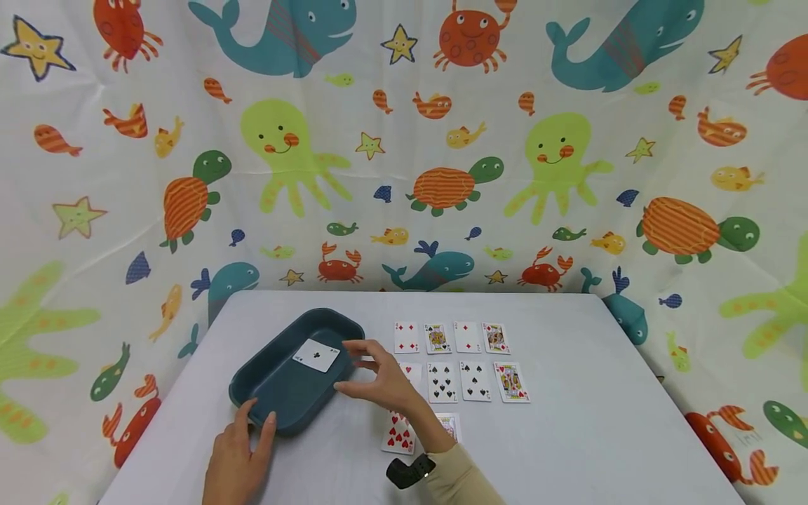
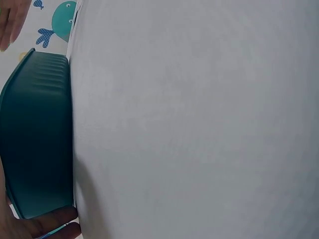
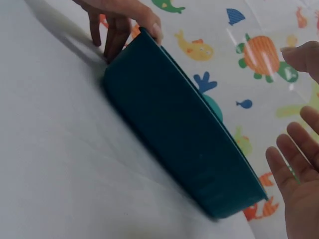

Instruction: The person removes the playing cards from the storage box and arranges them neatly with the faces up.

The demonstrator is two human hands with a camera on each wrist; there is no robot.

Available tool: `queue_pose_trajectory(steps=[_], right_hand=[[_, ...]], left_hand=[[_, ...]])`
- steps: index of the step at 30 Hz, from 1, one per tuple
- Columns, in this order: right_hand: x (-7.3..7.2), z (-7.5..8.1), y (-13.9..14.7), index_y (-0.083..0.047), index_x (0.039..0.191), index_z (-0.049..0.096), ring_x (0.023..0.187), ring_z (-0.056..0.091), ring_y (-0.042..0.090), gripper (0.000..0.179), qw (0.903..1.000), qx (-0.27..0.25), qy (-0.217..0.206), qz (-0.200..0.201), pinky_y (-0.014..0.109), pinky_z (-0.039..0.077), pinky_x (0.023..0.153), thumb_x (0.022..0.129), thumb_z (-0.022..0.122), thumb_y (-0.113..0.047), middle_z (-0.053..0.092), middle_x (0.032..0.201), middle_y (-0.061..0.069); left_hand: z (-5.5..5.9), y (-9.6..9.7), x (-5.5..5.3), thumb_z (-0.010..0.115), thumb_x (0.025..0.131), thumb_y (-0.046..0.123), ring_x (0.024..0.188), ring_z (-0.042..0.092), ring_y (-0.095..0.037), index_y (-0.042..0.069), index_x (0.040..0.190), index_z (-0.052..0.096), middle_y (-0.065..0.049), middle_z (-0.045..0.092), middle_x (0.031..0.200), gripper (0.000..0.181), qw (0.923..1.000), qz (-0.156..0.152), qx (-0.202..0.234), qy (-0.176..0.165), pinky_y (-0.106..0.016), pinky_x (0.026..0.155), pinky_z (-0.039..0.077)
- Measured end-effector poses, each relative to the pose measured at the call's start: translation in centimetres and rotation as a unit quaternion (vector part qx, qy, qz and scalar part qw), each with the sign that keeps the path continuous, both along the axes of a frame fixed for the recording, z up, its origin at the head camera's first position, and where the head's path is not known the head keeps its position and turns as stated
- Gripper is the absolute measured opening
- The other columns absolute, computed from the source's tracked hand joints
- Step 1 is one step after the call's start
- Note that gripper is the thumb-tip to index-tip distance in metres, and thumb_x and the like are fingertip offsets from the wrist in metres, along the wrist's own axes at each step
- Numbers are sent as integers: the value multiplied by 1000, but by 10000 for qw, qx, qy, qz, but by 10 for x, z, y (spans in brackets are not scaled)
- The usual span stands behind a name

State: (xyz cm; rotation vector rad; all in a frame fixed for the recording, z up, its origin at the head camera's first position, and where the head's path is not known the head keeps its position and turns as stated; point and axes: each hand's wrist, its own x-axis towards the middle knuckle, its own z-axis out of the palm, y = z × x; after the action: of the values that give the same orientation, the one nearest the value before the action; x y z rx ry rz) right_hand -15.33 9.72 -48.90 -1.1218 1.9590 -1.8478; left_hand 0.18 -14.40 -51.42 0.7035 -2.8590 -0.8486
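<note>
A dark teal plastic tray [image 1: 284, 414] stands on the left side of the white table. Inside it lies an ace of clubs playing card [image 1: 317, 355], face up. At the tray's near left corner, my left hand [image 1: 236, 456] holds the rim; in the right wrist view its fingers [image 3: 115, 37] hang down along the outer end wall. My right hand [image 1: 381, 379] hovers by the tray's right rim, thumb and fingers spread apart with nothing between them. The right wrist view shows this hand [image 3: 301, 164] beside the tray, its palm side in sight.
To the right of the tray, several face-up playing cards [image 1: 442, 382] lie in rows on the white table [image 1: 587, 421]. My right forearm passes over the lower ones, partly hiding a face card [image 1: 449, 424] and a ten of hearts [image 1: 399, 433]. A sea-animal curtain [image 1: 391, 105] surrounds the table.
</note>
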Motion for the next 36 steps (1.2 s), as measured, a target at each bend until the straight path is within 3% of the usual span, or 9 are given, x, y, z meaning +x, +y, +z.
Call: queue_pose_trajectory(steps=[3, 6, 13, 16, 22, 29, 36], right_hand=[[-3, 0, -9, -18, 145, 51, 129, 55, 16, 65, 9997, 254, 37, -46, 38, 45, 110, 87, 81, -20, 54, 142, 1], [-7, -1, -17, -17, 146, 51, 128, 55, 11, 67, 9983, 525, 260, -12, 35, 46, 109, 87, 82, -22, 54, 144, 4], [-24, 2, -34, -6, 146, 49, 130, 54, 28, 71, 9844, 1282, 1190, 184, 35, 47, 108, 87, 83, -21, 53, 142, 14], [-29, 6, -42, -8, 148, 49, 129, 54, 28, 74, 9710, 1838, 1506, 258, 31, 46, 107, 85, 85, -22, 53, 142, 13], [-38, 12, -58, -10, 149, 49, 129, 53, 20, 75, 9351, 2818, 2096, 483, 23, 43, 106, 85, 85, -28, 53, 142, 10], [-49, 15, -73, -14, 149, 50, 127, 52, 14, 77, 9072, 3619, 2135, 211, 25, 43, 107, 84, 86, -33, 52, 143, 7], [-51, 15, -89, -18, 154, 44, 121, 58, 15, 83, 8594, 4620, 2189, -57, 32, 48, 103, 85, 82, -43, 52, 144, 5]], left_hand=[[-2, 0, 1, 39, 105, 59, 115, 53, -57, -1, 152, 31, -40, 54, 127, 76, 10000, 28, 25, 36, -71, 92, 44], [-4, 2, 1, 40, 105, 59, 115, 54, -56, 0, 151, 31, -40, 55, 126, 75, 9999, 67, -11, 86, -70, 90, 45], [-4, 4, 1, 41, 105, 57, 113, 55, -56, 0, 150, 33, -39, 56, 123, 73, 9998, 103, -87, 174, -69, 88, 45], [-5, 6, 1, 41, 105, 57, 111, 56, -55, 0, 150, 34, -39, 57, 122, 73, 9997, 115, -116, 177, -69, 88, 46], [-6, 7, 1, 42, 105, 57, 109, 58, -54, 0, 149, 36, -38, 58, 120, 73, 9994, 172, -203, 212, -67, 88, 47], [-3, 4, 2, 44, 105, 55, 109, 57, -53, 0, 149, 36, -37, 59, 119, 71, 9994, 166, -200, 228, -68, 87, 46], [-4, 2, 3, 41, 105, 59, 113, 55, -53, 2, 150, 34, -37, 57, 124, 74, 9997, 156, -102, 129, -69, 90, 45]])
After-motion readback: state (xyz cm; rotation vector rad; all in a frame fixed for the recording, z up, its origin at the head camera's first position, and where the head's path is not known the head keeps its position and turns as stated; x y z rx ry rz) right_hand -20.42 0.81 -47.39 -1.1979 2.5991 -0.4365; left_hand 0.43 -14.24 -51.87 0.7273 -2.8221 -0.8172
